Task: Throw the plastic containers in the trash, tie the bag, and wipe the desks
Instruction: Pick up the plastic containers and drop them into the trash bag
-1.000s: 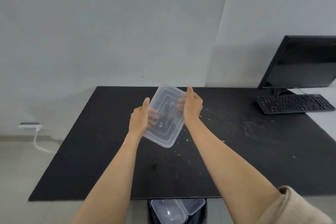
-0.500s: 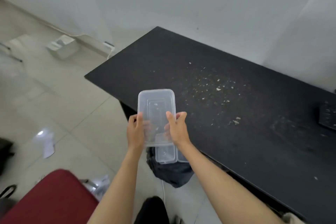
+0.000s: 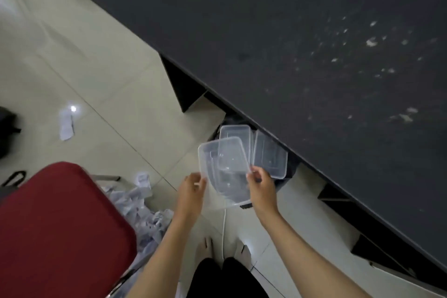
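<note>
I hold a clear rectangular plastic container [image 3: 225, 172] just above the trash bin under the desk's front edge. My left hand [image 3: 193, 189] grips its left rim and my right hand [image 3: 262, 186] pinches its right rim. Two more clear containers [image 3: 269, 157] lie in the bin below, one [image 3: 235, 131] farther back. The bin's black bag [image 3: 290, 172] shows around them, partly hidden by the desk. The black desk [image 3: 278, 31] fills the upper right, with pale crumbs [image 3: 370, 42] scattered over it.
A red chair seat [image 3: 60, 225] stands at the lower left. Crumpled pale plastic [image 3: 145, 203] lies on the tiled floor beside it, and a paper scrap [image 3: 66, 124] farther left. A white cable [image 3: 223, 225] runs along the floor toward my feet.
My hands carried the container from above the desk down and toward me, to just over the bin. My view tilted down to the floor and the bin.
</note>
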